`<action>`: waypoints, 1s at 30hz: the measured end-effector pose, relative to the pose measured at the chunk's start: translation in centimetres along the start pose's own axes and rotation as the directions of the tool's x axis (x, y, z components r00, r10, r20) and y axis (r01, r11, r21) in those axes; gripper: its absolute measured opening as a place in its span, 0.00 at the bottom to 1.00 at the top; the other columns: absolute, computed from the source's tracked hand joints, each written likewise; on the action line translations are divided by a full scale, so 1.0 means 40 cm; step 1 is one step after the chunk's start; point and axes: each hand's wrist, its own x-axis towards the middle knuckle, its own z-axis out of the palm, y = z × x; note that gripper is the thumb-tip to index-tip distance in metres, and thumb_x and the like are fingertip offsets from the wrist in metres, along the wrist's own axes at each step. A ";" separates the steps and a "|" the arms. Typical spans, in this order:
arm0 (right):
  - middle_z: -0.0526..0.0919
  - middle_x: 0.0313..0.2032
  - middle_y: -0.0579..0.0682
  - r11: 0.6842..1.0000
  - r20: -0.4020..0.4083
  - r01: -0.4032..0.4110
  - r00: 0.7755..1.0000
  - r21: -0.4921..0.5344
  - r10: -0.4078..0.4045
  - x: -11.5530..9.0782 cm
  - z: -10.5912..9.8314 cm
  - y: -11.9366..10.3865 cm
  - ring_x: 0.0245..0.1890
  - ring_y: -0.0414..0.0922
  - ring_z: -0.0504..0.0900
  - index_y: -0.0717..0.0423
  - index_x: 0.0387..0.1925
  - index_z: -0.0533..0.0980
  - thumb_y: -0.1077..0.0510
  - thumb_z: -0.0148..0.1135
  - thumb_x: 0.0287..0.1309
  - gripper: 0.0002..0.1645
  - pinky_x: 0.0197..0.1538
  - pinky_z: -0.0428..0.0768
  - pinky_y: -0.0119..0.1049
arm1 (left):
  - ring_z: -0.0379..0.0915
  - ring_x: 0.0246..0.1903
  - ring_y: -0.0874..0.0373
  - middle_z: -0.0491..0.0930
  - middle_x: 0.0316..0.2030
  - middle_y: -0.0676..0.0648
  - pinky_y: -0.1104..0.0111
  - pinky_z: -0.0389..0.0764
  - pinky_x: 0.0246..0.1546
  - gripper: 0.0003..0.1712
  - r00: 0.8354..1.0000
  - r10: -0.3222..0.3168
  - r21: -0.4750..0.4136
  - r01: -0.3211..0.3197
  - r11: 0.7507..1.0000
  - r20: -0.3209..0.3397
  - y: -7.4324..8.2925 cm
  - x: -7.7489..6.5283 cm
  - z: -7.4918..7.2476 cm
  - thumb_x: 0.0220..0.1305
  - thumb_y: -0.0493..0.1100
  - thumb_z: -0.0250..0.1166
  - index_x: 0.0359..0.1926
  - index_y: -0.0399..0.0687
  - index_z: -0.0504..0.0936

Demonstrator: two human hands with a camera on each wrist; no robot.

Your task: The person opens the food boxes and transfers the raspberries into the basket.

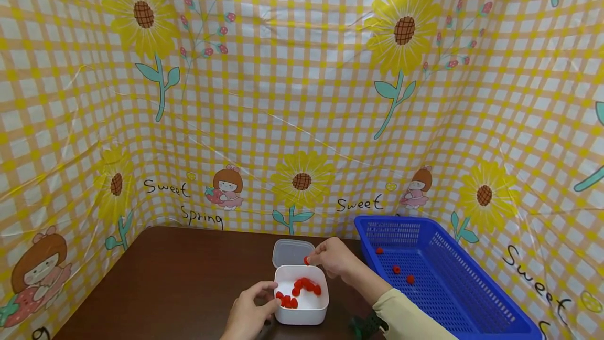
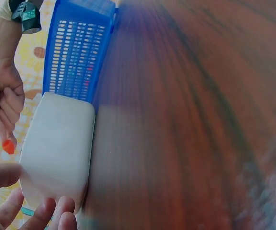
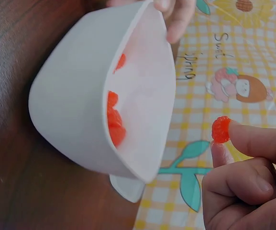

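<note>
Between thumb and forefinger, my right hand [image 1: 336,257] pinches a red raspberry [image 3: 220,129]. That hand is above the far right corner of a white square box [image 1: 302,317], outside its rim. Several raspberries [image 1: 306,283] lie on the box's floor, some in an arc and some bunched at the near left. My left hand [image 1: 250,307] holds the box's left side, its thumb and fingers spread around the corner and touching the wall and rim. In the left wrist view the white box [image 2: 59,139] shows only its outer side, so its contents are hidden there.
A blue perforated basket [image 1: 431,324] stands at the right with a few raspberries [image 1: 410,279] in it. Behind the box lies a translucent lid [image 1: 288,251]. A dark green device [image 1: 363,325] is at the right wrist. Checked cloth [image 1: 302,119] walls surround the brown table [image 1: 179,277].
</note>
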 end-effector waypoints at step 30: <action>0.54 0.10 0.38 0.998 -0.116 -0.015 0.993 0.067 0.023 0.009 -0.276 0.050 0.11 0.36 0.49 0.70 0.44 0.83 0.61 0.64 0.64 0.14 0.17 0.55 0.30 | 0.78 0.25 0.55 0.80 0.35 0.49 0.64 0.80 0.28 0.20 1.000 0.007 -0.006 -0.007 1.000 -0.010 0.005 -0.006 0.003 0.60 0.42 0.71 0.54 0.47 0.83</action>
